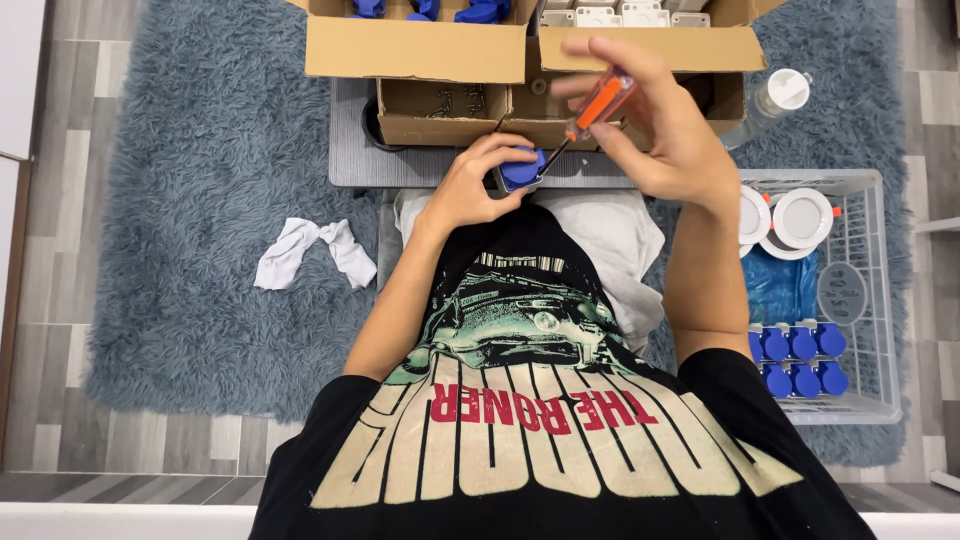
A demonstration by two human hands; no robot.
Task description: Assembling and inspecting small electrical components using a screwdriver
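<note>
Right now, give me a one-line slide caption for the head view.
Left hand steadies a small blue part while right hand applies an orange-handled screwdriver to it.

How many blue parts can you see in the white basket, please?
6 in the white basket, in two rows of three: top row; bottom row. The person's arm may hide more to the left.

**Plastic, card and shag under your hands**

Your left hand (475,185) grips a glossy blue plastic part (521,168); your right hand (655,125) holds a screwdriver (590,112) with a translucent orange plastic handle and dark metal shaft. At the top of the frame, matt brown cardboard boxes (415,50); around them, a rough, shaggy grey-blue rug (200,200).
</note>
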